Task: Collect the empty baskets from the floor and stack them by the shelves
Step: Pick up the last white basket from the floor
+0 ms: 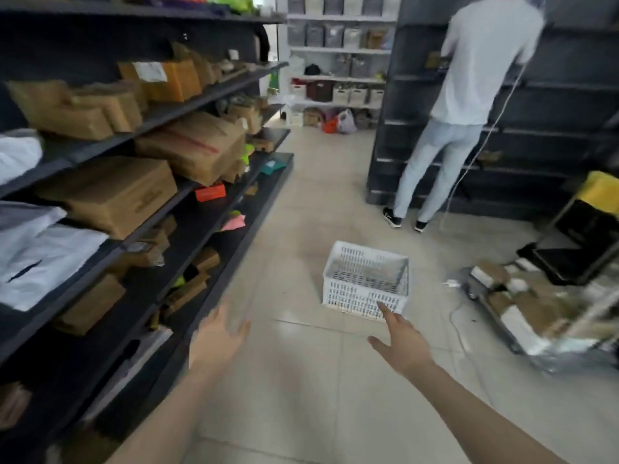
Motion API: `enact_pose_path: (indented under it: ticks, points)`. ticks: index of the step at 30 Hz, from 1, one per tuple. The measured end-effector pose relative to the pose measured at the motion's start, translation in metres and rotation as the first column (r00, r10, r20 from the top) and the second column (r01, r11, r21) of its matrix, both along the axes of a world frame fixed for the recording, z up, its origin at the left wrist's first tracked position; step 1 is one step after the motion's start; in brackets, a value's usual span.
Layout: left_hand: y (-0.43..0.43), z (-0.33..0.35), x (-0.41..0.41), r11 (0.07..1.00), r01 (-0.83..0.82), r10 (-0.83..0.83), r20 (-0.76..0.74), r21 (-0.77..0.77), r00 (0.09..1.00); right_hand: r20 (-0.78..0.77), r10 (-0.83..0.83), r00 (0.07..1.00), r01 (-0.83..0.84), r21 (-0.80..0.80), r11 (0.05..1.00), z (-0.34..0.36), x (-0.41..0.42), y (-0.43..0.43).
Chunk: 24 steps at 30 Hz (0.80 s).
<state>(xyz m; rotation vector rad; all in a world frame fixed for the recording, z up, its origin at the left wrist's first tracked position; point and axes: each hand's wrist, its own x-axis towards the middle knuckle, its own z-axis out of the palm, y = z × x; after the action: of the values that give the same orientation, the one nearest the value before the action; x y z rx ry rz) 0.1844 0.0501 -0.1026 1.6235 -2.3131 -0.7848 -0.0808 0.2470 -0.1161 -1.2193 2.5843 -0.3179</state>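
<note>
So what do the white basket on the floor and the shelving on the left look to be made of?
The white basket looks like moulded plastic with a matte finish: its walls and base are pierced by regular rows of slots. The shelving on the left seems to be dark painted metal, judging by its thin flat boards with little shine, though blur leaves that open.

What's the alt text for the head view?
Both bare hands, left hand and right hand, reach open toward an empty white basket on the tiled aisle floor. Dark shelves of cardboard boxes line the left; another person faces shelving ahead.
</note>
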Motion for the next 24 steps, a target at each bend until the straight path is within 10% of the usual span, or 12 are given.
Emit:
enact_pose_path:
  ticks: [24]
  points:
    - [-0.204, -0.118, -0.440, 0.962, 0.152, -0.204, 0.224, 0.229, 0.953, 0.313, -0.363, 0.878, 0.342, 0.123, 0.932, -0.113, -0.379, -0.162]
